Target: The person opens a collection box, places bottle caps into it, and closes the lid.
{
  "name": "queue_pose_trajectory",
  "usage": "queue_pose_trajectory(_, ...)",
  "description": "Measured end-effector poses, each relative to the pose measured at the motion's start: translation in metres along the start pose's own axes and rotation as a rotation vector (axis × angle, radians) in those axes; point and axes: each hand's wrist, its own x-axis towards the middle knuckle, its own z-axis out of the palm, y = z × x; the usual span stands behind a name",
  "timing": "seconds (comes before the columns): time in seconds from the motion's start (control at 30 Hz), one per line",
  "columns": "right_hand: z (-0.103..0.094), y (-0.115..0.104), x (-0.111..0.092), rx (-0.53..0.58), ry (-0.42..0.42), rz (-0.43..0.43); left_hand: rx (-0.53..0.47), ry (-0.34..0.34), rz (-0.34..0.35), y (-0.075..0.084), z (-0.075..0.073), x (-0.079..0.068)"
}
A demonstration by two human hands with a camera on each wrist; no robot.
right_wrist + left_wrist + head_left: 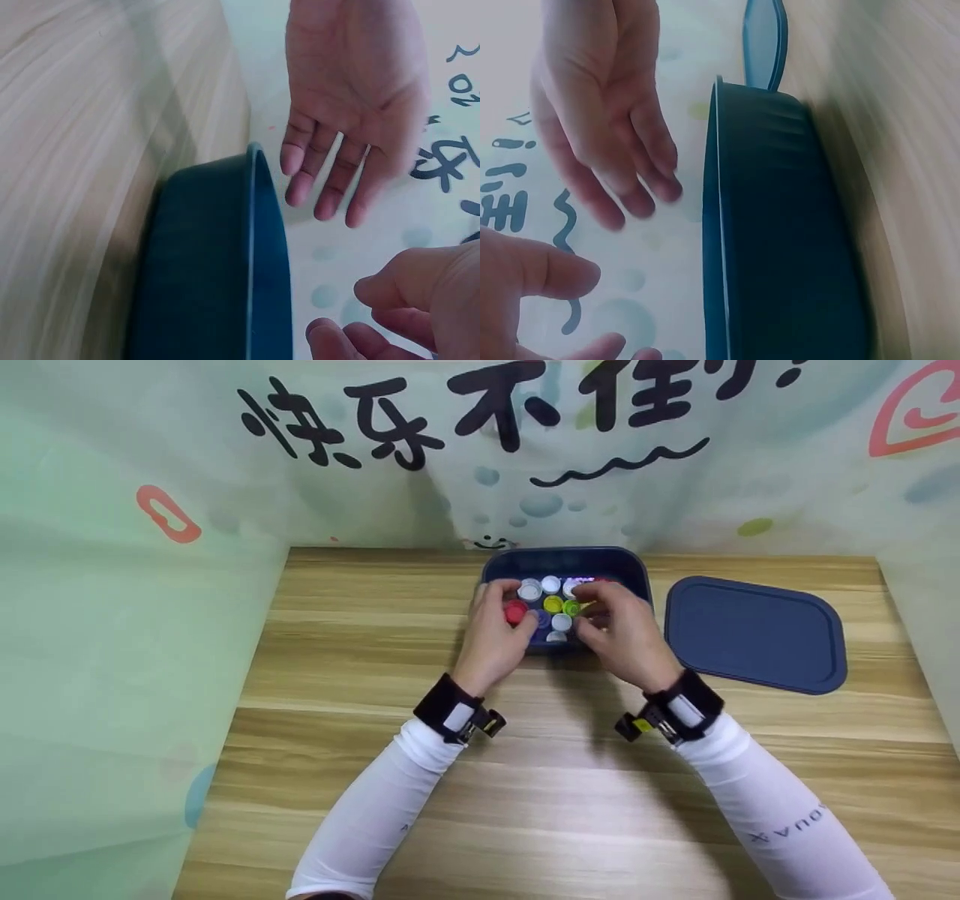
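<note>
A dark blue box (562, 559) holds several bottle caps: a red cap (515, 611), a yellow cap (553, 604), a green cap (571, 608), a purple cap (541, 620), and white ones such as a white cap (561, 622). Over the box's left part is my left hand (491, 643), fingers spread and loosely bent, nearest the red and purple caps. My right hand (631, 639) hovers over the right part, near the green cap, fingers loosely bent. Both wrist views show the hands above the rim with nothing held. The box's inside is hidden there.
To the right of the box, a dark blue lid (754, 634) lies flat on the wooden table (360, 660). A printed cloth backdrop (420, 502) rises just behind the box and along both sides of the table.
</note>
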Motion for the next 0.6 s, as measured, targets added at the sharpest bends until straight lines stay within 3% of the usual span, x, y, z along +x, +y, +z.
queue_pose_trajectory(0.2, -0.026, 0.007, -0.019, -0.095, 0.083, -0.044, 0.065, 0.007, 0.077, -0.002, -0.01, -0.008)
queue_pose_trajectory(0.37, -0.06, 0.022, -0.036, -0.198, 0.182, -0.062, 0.22, 0.009, 0.14, -0.011, -0.026, -0.016)
queue_pose_trajectory(0.6, -0.118, 0.06, -0.062, -0.278, 0.228, 0.128, 0.441, 0.002, 0.226, -0.034, -0.052, -0.021)
